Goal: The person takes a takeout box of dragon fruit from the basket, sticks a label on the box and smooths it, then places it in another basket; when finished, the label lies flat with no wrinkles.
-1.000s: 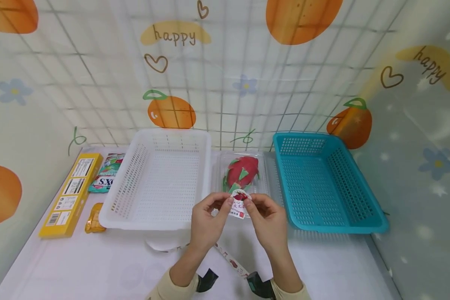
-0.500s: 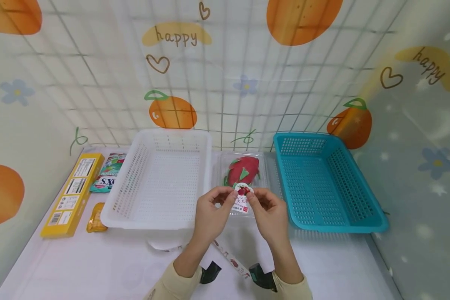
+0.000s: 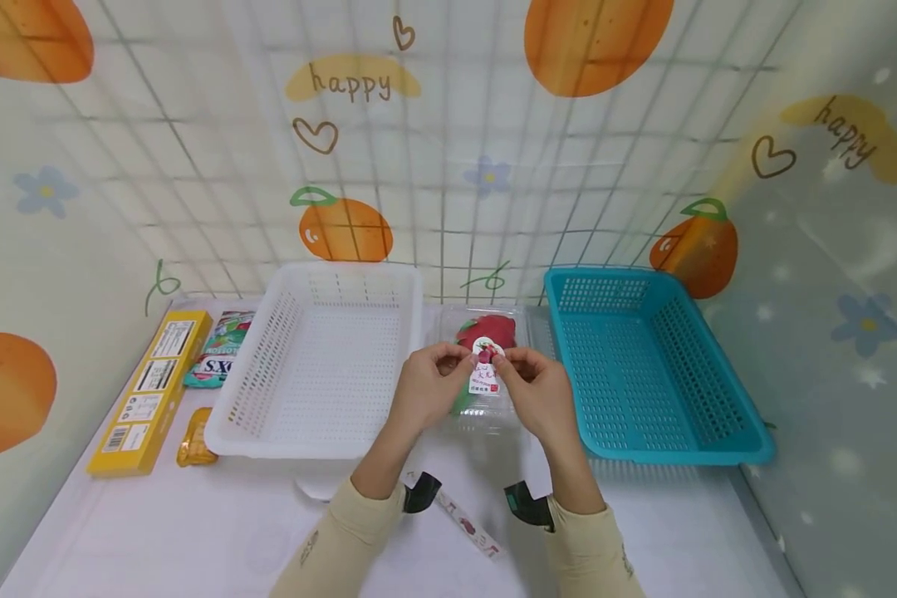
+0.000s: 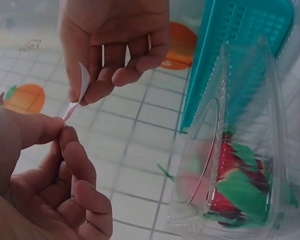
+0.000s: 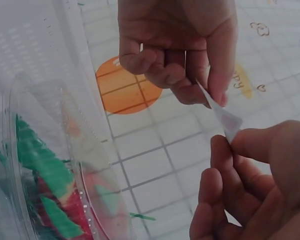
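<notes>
A small white sticker label [image 3: 484, 378] with a dragon fruit picture and red print is pinched by both hands, one at each side. My left hand [image 3: 435, 382] holds its left edge between thumb and forefinger; my right hand [image 3: 540, 390] pinches its right edge. Just beyond lies a clear plastic box [image 3: 486, 422] with a red dragon fruit [image 3: 497, 328] with green scales inside. The label hides part of the fruit. In the left wrist view the label [image 4: 83, 82] is seen edge-on and bent, and the clear box [image 4: 222, 100] stands apart from the fingers.
A white basket [image 3: 314, 448] stands left of the box, a teal basket [image 3: 673, 455] right. At far left lie a yellow carton [image 3: 145, 394], a green snack bag [image 3: 220, 349] and a small orange packet [image 3: 196, 438]. A printed label strip [image 3: 467, 523] lies in front.
Both hands have moved forward with the label, from the box's near edge to over the fruit. Their pinch on it stays. The baskets and other items have not been moved.
</notes>
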